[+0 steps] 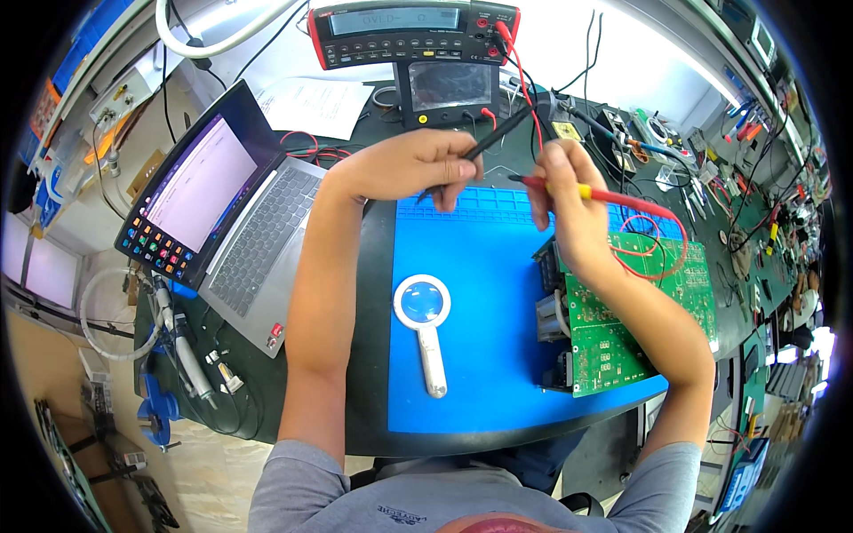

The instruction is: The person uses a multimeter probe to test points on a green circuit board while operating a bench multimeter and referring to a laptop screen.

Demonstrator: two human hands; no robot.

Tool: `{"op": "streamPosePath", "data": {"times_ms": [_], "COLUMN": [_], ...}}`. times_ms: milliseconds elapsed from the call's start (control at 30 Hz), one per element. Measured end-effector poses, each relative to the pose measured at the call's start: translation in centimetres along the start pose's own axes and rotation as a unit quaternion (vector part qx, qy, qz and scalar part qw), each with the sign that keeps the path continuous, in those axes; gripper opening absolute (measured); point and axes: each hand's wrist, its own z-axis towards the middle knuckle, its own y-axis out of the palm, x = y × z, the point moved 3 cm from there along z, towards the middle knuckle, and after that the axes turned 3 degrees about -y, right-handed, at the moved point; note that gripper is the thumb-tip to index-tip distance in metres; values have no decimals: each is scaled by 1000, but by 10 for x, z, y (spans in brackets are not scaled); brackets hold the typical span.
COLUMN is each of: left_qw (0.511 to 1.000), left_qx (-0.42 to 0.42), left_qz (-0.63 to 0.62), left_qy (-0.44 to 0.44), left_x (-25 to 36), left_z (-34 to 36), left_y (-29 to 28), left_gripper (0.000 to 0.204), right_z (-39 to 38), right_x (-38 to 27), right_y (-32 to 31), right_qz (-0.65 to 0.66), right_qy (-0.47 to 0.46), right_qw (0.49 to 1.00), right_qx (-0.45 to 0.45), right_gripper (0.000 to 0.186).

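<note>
My left hand [425, 166] is closed around a black test probe [499, 133], raised over the far edge of the blue work mat [480, 355]. In my right hand [570, 195] is a red test probe [626, 199] with a yellow band, its tip pointing left toward the other probe. The two probes are apart. Beneath my right forearm lies a large green circuit board [613, 355] with bulky parts along its left side. A white magnifying glass [430, 355] rests on the mat. At the back stands a bench multimeter [413, 35] with a red lead plugged in.
An open laptop [267, 231] sits at the left on the dark table. Behind it are paper sheets [311, 105] and a second instrument [449, 87] under the multimeter. Cables and tools [657, 133] crowd the back right. A blue clamp [158, 409] grips the left table edge.
</note>
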Motion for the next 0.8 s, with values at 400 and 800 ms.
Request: {"op": "streamPosePath", "data": {"times_ms": [400,800], "left_qw": [873,873], "left_qx": [171,147], "left_qz": [-452,-461], "left_qy": [61,54], "left_x": [8,13], "left_z": [42,45], "left_y": [38,54], "left_gripper": [37,38], "right_z": [-49,-56], "right_x": [12,14], "right_y": [-26,-14], "right_qz": [-134,-190], "right_qy": [-141,-183], "right_qw": [973,948], "right_qx": [-123,-179], "right_gripper": [18,19]}}
